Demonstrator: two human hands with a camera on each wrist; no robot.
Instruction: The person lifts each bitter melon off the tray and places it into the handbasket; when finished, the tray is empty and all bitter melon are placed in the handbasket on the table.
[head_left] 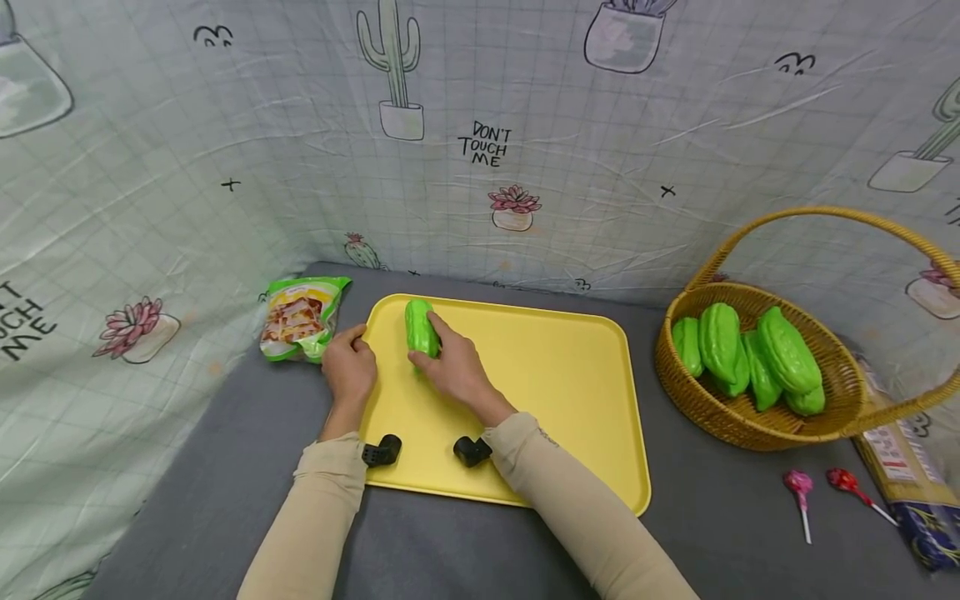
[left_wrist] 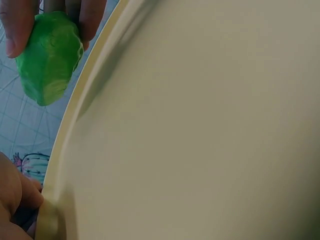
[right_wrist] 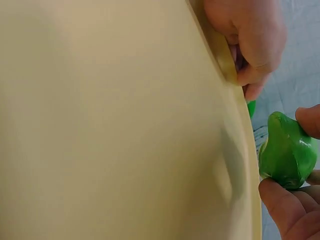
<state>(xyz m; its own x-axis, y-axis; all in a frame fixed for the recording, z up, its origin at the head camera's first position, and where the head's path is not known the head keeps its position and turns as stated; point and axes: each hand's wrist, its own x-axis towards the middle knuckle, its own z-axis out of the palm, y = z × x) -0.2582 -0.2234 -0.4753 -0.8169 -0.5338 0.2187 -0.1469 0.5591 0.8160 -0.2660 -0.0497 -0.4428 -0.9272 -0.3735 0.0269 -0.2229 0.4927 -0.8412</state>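
Observation:
A green ridged star fruit [head_left: 420, 327] is held between the thumb and fingers of my right hand [head_left: 457, 367], over the upper left part of a yellow tray [head_left: 555, 375]. In the right wrist view the star fruit [right_wrist: 286, 152] is pinched from the side, its ridges facing the camera. My left hand [head_left: 351, 367] is at the tray's left edge, fingers curled and gripping the rim; in the left wrist view this hand [left_wrist: 17, 200] shows only in part, at the lower left. Just beyond it lies a green and yellow food packet [head_left: 300, 321].
To the right stands a wicker basket [head_left: 757, 429] with a tall handle, holding several green star fruits [head_left: 787, 350]. Two lollipops, one pink [head_left: 798, 483] and one red [head_left: 843, 480], lie before it, beside a long packet [head_left: 903, 467]. A patterned cloth [head_left: 450, 208] hangs behind.

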